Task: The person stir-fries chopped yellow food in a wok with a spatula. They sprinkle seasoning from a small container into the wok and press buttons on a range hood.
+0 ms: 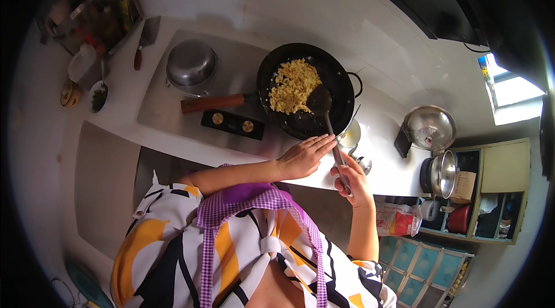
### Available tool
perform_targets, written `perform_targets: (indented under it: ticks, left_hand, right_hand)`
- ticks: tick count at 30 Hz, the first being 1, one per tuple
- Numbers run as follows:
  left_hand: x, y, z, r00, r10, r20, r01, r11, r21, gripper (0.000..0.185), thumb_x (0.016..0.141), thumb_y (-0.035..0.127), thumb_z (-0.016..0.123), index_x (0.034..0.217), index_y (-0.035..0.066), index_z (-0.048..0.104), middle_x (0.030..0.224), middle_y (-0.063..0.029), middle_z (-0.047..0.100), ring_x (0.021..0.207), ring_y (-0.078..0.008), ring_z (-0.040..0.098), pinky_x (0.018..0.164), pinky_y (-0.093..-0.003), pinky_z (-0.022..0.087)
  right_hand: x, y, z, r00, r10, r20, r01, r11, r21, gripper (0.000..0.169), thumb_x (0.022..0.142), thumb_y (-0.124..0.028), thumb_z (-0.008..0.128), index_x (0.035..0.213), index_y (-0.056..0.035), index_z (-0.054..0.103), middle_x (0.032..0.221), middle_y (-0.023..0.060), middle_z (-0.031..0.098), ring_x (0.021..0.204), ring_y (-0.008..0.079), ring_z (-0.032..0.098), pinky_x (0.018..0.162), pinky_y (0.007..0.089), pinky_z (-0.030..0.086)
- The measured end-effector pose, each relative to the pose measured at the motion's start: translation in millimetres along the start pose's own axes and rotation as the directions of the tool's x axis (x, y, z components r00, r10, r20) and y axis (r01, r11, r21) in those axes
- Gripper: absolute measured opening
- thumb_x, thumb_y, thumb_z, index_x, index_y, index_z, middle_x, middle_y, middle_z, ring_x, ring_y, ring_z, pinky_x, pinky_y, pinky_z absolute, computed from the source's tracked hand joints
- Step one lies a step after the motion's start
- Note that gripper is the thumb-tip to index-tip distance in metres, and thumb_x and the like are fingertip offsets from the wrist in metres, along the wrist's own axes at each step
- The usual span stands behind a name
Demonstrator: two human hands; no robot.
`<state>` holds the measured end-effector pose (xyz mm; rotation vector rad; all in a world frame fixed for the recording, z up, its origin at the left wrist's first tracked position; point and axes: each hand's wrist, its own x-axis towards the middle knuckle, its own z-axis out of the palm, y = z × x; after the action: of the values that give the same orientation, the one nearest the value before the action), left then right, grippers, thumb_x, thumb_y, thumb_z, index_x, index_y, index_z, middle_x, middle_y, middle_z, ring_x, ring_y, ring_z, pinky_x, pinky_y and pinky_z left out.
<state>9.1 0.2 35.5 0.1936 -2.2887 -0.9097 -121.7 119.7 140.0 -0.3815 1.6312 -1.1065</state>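
Observation:
My right hand (353, 180) grips the handle of a spatula (329, 121). The broad dark blade rests in a black wok (303, 132), against crumbled scrambled egg (292, 87). My left hand (305, 156) lies flat with fingers extended, its fingertips at the spatula handle near the wok's front rim. Its palm and thumb are partly hidden. The wok sits on the right side of a steel gas hob (173, 113), its wooden handle (212, 103) pointing left and a small loop handle on its right.
An upturned metal bowl (191, 63) covers the left burner. Left are a cleaver (147, 41) and a bowl of chopped greens (99, 98) with a spoon. Right of the wok stand a small bowl (350, 133), a metal lidded pot (363, 164) and steel basins (430, 127). A range hood (433, 0) hangs above.

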Motion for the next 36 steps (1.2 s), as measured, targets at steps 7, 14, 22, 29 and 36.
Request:
perform_targets:
  ticks: [7, 14, 22, 29, 36]
  left_hand:
    - [-1, -6, 18, 1.000, 0.005, 0.022, -0.004, 0.998, -0.069, 0.070, 0.072, 0.000, 0.062, 0.136, -0.002, 0.035, 0.141, -0.0215, 0.037, 0.131, -0.0338, 0.038, 0.108, -0.0405, 0.033]
    - [3, -25, 14, 0.991, -0.099, -0.086, 0.093, 0.993, -0.072, 0.068, 0.071, -0.004, 0.059, 0.135, 0.001, 0.037, 0.140, -0.0202, 0.037, 0.128, -0.0345, 0.040, 0.106, -0.0403, 0.037]
    - [-14, -28, 10, 0.981, -0.167, -0.103, 0.162, 0.985, -0.053, 0.054, 0.076, -0.002, 0.058, 0.128, 0.001, 0.045, 0.137, -0.0195, 0.041, 0.122, -0.0342, 0.046, 0.101, -0.0398, 0.041]
    - [-5, -28, -7, 0.941, -0.212, -0.263, 0.214, 0.977, -0.021, 0.056, 0.076, -0.001, 0.059, 0.129, 0.004, 0.042, 0.137, -0.0162, 0.042, 0.122, -0.0317, 0.048, 0.098, -0.0385, 0.044]
    - [-4, -18, 9, 0.961, -0.127, -0.244, 0.119, 0.992, -0.047, 0.057, 0.075, -0.006, 0.055, 0.130, 0.003, 0.044, 0.135, -0.0160, 0.045, 0.120, -0.0320, 0.050, 0.099, -0.0382, 0.043]
  right_hand:
    - [48, 2, -30, 0.978, 0.154, 0.144, -0.210, 0.683, 0.700, 0.025, 0.094, -0.013, 0.040, 0.098, 0.0104, 0.047, 0.080, 0.0102, 0.052, 0.053, 0.0061, 0.044, 0.034, 0.0134, 0.036]
    - [138, 6, -18, 0.978, 0.003, 0.210, -0.110, 0.857, 0.503, 0.035, 0.090, -0.009, 0.045, 0.122, 0.0052, 0.046, 0.068, 0.0031, 0.050, 0.044, 0.0066, 0.038, 0.034, 0.0172, 0.026]
    - [110, -25, -3, 0.990, -0.131, -0.059, 0.118, 0.975, -0.187, 0.059, 0.082, -0.004, 0.054, 0.139, -0.0054, 0.040, 0.071, 0.0005, 0.052, 0.045, 0.0048, 0.039, 0.036, 0.0191, 0.025]
    - [132, -3, 15, 0.944, -0.280, 0.176, 0.325, 0.691, -0.646, 0.054, 0.080, -0.009, 0.061, 0.133, -0.0124, 0.050, 0.081, 0.0091, 0.065, 0.062, 0.0168, 0.060, 0.055, 0.0266, 0.045]
    - [102, 24, 13, 0.908, -0.416, 0.042, 0.265, 0.495, -0.827, 0.041, 0.079, -0.014, 0.060, 0.119, -0.0117, 0.059, 0.097, 0.0231, 0.064, 0.094, 0.0360, 0.063, 0.079, 0.0394, 0.050]
